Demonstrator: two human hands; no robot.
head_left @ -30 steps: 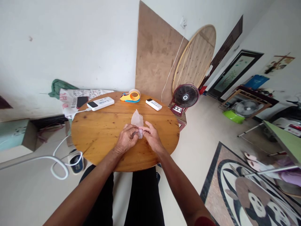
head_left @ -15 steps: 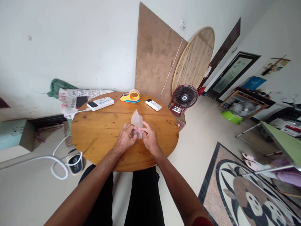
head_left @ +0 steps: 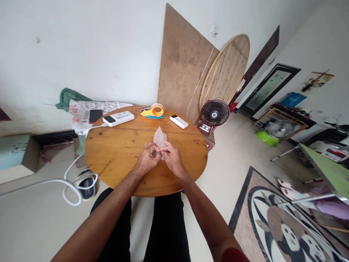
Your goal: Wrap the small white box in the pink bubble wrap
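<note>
A small, thin, whitish translucent sheet [head_left: 159, 137], like a little plastic or paper bag, is pinched between my two hands over the wooden table [head_left: 117, 145]. My left hand [head_left: 148, 157] is closed on its left side, thumb against fingers. From the right, my right hand [head_left: 172, 156] grips it with thumb and fingertips. The sheet's pointed upper part sticks up beyond my fingers, and a lower bit shows beneath them. My fingers hide its middle. Beyond it lie an orange and blue tape dispenser [head_left: 153, 111] and a small white device [head_left: 179, 121].
A white power bank [head_left: 118, 118] with a white cable lies at the table's back left, near a dark phone [head_left: 95, 116] on a printed sack [head_left: 77, 123]. A dark red fan [head_left: 215, 113] stands beyond the right edge. Boards lean on the wall.
My fingertips have drawn closer together on the sheet, and less of its lower part shows. The whole view has shifted slightly; the table items stay in place.
</note>
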